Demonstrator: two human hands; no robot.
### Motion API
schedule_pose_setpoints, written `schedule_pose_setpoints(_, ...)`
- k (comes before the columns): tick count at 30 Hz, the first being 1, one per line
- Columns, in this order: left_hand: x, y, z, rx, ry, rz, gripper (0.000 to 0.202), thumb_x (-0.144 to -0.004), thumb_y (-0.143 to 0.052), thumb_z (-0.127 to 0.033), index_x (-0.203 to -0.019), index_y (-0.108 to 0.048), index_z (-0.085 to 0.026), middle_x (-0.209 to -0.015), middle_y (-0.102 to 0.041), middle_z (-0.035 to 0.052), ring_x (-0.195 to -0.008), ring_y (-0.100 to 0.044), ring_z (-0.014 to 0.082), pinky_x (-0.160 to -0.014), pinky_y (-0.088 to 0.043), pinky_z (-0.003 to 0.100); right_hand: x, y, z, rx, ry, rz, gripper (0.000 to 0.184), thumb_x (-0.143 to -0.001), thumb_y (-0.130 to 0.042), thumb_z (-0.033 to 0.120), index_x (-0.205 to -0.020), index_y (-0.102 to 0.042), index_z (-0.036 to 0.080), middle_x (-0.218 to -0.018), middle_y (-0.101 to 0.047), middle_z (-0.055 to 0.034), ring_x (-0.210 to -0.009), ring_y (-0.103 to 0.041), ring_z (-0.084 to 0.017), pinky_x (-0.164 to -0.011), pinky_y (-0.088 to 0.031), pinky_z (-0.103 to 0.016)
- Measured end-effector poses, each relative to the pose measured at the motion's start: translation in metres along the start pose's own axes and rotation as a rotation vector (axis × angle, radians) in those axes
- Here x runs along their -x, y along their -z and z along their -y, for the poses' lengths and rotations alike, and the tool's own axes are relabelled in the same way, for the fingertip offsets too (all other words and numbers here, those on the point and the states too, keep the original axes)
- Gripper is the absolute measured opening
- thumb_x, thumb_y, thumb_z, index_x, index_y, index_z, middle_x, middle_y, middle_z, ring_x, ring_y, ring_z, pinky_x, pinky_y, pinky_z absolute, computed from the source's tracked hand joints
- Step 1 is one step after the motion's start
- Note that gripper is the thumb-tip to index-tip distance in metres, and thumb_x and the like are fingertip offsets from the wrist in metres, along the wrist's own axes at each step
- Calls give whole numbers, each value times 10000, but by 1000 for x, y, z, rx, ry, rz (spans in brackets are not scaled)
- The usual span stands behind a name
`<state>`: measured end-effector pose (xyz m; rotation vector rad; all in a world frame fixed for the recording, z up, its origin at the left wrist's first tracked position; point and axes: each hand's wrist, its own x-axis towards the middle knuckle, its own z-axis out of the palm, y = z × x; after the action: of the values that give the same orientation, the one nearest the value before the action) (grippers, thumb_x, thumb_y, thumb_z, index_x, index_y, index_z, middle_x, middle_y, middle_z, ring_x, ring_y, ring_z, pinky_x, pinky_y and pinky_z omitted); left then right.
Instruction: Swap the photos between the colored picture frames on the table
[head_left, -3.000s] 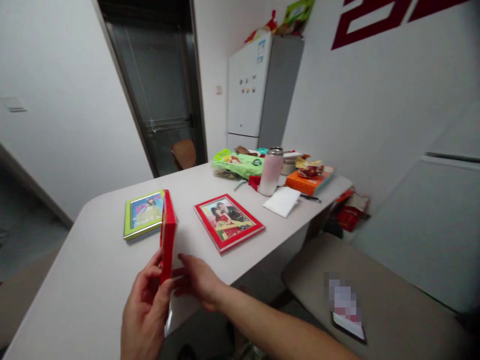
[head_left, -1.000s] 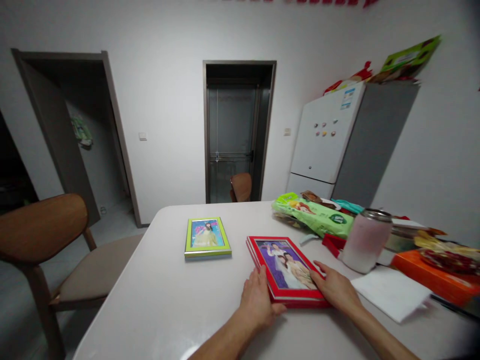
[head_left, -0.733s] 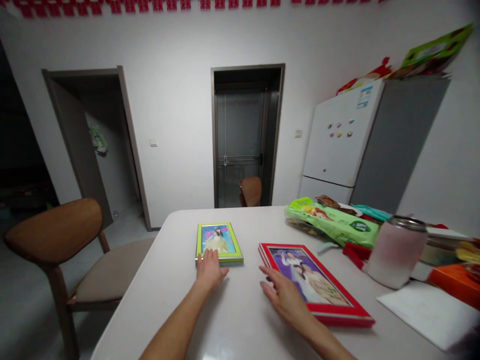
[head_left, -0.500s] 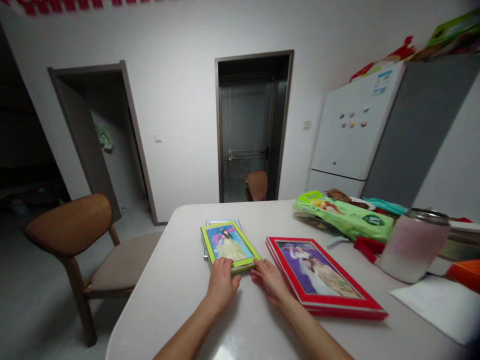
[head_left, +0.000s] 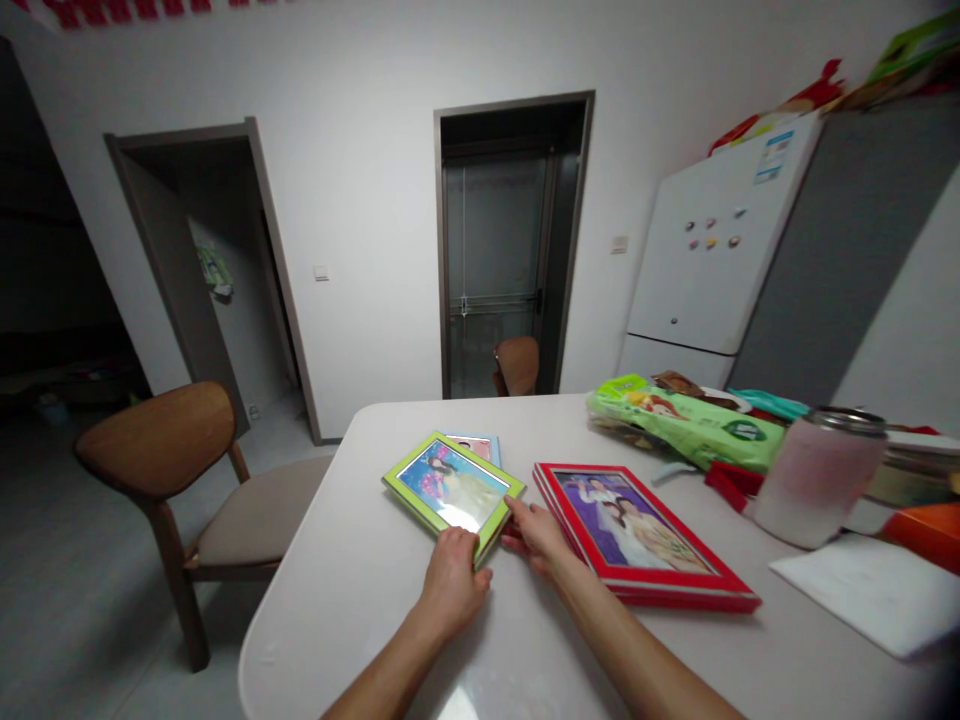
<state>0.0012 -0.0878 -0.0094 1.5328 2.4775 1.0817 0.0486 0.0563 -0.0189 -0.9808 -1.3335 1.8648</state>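
Note:
A green picture frame [head_left: 450, 487] is tilted up off the white table [head_left: 352, 590], held by both hands. My left hand [head_left: 454, 583] grips its near corner from below. My right hand [head_left: 537, 530] pinches its right edge. Under it lies a light blue frame [head_left: 480, 446], partly hidden. A stack of red picture frames [head_left: 637, 530] lies flat just right of my right hand.
A green snack bag [head_left: 690, 425], a pink tumbler [head_left: 817, 478], a white sheet [head_left: 862, 590] and an orange box [head_left: 926, 530] crowd the table's right side. A wooden chair [head_left: 172, 460] stands at the left. A white fridge [head_left: 720, 250] is behind.
The red frame was laid on the other red frame. Both hands then moved left to the green frame, turned it and lifted it, uncovering a blue frame beneath.

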Motion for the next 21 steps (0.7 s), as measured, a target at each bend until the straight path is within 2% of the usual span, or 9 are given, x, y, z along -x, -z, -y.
schedule_pose_setpoints(3,6,1,-4,55,26,6,309,-638,-531,-177,-945,-538,-140,-940,-553,67,-937,-454,214,-859,-342,335,2,-7,-2,40,13,8,206,-611,-579,283,-741,-529,132,-501,-572,-11,-413,-525,-131,-337,-372,-208)
schedule_pose_setpoints(6,9,9,-8,117,79,1,365,-676,-524,-237,-1028,-504,-144,-981,-564,77,-941,-482,211,-847,-366,330,17,-9,3,49,86,27,220,-635,-546,303,-785,-537,142,-628,-632,-36,-547,-585,-163,-428,-437,-231)
schedule_pose_setpoints(9,9,24,-14,423,141,-80,479,-716,-517,-289,-1156,-398,-142,-1145,-500,101,-1058,-447,205,-896,-344,320,47,-2,17,69,255,61,302,-669,-520,348,-903,-517,156,-828,-646,-46,-719,-600,-171,-602,-482,-255)
schedule_pose_setpoints(12,13,44,-27,896,213,-197,595,-723,-539,-347,-1224,-303,-132,-1272,-374,129,-1167,-341,212,-943,-299,321,88,16,32,309,600,106,323,-731,-469,330,-1004,-487,160,-927,-624,-62,-796,-589,-168,-704,-476,-281)
schedule_pose_setpoints(13,17,50,-31,1007,235,-215,625,-721,-544,-372,-1237,-280,-138,-1287,-353,130,-1180,-322,214,-948,-293,322,101,23,34,442,723,119,309,-742,-462,298,-1021,-493,168,-942,-622,-64,-817,-586,-169,-722,-473,-282)
schedule_pose_setpoints(15,25,60,-40,1170,268,-212,644,-718,-548,-407,-1243,-270,-159,-1278,-372,121,-1177,-329,221,-951,-291,325,124,37,32,670,1017,232,356,-746,-436,201,-1100,-467,190,-1029,-594,-67,-923,-557,-170,-781,-457,-276)
schedule_pose_setpoints(18,40,60,-42,1295,268,-129,584,-720,-553,-391,-1213,-322,-181,-1212,-460,97,-1123,-403,235,-928,-324,338,143,50,11,929,1408,381,485,-730,-397,133,-1211,-384,192,-1138,-536,-70,-1068,-468,-175,-856,-421,-277)
schedule_pose_setpoints(21,51,46,-28,1276,279,-37,583,-696,-575,-325,-1199,-331,-160,-1164,-502,110,-1052,-471,249,-882,-372,356,146,52,-20,1159,1577,335,452,-756,-394,160,-1206,-403,204,-1103,-565,-64,-1047,-486,-175,-819,-442,-265)
